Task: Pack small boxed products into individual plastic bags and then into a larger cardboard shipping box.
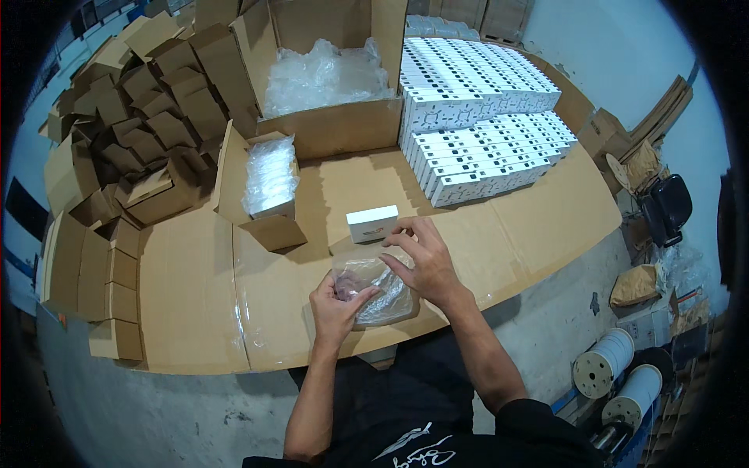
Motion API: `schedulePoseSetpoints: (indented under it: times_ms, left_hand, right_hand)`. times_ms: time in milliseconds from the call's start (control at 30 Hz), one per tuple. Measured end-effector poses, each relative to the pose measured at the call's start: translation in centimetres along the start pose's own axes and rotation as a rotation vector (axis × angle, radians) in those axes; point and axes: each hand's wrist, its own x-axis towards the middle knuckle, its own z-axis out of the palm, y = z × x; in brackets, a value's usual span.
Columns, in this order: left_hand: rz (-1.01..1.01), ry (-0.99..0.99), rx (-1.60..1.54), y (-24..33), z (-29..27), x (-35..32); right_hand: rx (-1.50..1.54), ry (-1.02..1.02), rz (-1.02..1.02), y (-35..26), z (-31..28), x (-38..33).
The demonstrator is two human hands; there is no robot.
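A clear plastic bag (382,300) is held over the front edge of the cardboard-covered table. My left hand (337,310) grips its left side, with the thumb lying across the film. Above the bag's right part is my right hand (425,261), its thumb and curled fingers apart and nothing visible between them. Those fingertips are close to a small white box (373,224) standing on the table just beyond the bag. Whether the right hand touches the bag or the box, I cannot tell.
An open carton (273,232) of plastic-wrapped packs stands ahead left. Behind it, a larger carton (328,129) holds clear bags. Many white boxes (484,156) are stacked at the far right. Empty brown cartons (148,117) pile up left. Spools (605,363) stand on the floor at right.
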Motion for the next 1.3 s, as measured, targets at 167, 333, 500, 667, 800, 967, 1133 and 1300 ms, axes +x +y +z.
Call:
schedulePoseSetpoints:
  times_ms: [167, 333, 500, 667, 800, 967, 1133, 1300]
  left_hand:
    - [-0.003, -0.018, -0.036, -0.6, 0.0, 0.1]
    - [-0.03, -0.029, 0.074, 1.2, 0.2, 0.5]
    - [0.006, -0.075, -0.029, 0.1, -0.2, 0.4]
    - [-0.018, -0.04, -0.181, -0.1, 0.0, 0.0]
    - [0.07, -0.063, -0.079, 0.0, -0.3, -0.1]
    - [0.081, -0.262, 0.063, 1.3, -0.8, 0.3]
    - [-0.012, -0.313, 0.174, 1.4, -1.2, 0.4]
    - [-0.092, -0.285, 0.184, 1.9, -1.0, 0.3]
  right_hand:
    - [0.008, -0.015, -0.031, 0.0, 0.1, 0.3]
    - [0.04, -0.125, -0.135, 0.1, -1.5, 1.3]
    - [0.443, -0.471, 0.154, -0.3, -2.4, 3.2]
    - [0.329, -0.68, 0.147, -0.3, -1.9, 3.7]
    - [0.261, -0.89, 0.01, -0.9, -2.5, 5.1]
    - [0.334, -0.95, 0.009, -1.3, -3.3, 5.9]
    - [0.331, -0.917, -0.183, -0.9, -3.7, 6.1]
    - [0.179, -0.722, -0.295, -0.4, -4.7, 5.8]
